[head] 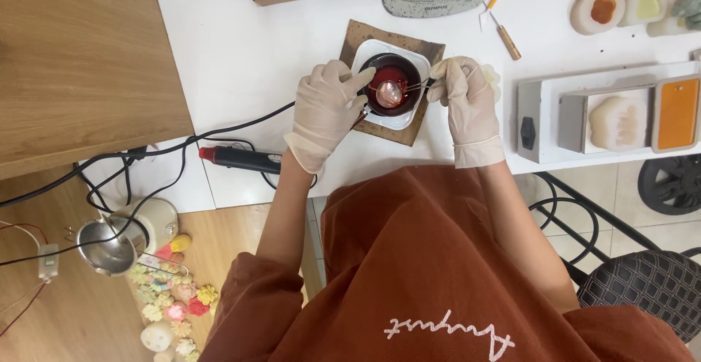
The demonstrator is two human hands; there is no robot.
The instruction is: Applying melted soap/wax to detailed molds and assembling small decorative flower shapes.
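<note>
A craft workshop, probably for candle or soap making: white surface [241, 48] bearing silicone moulds [621, 4], a heat gun [241, 159], a melting pot [109, 245] and small cast flowers [175, 307] on the floor.
</note>
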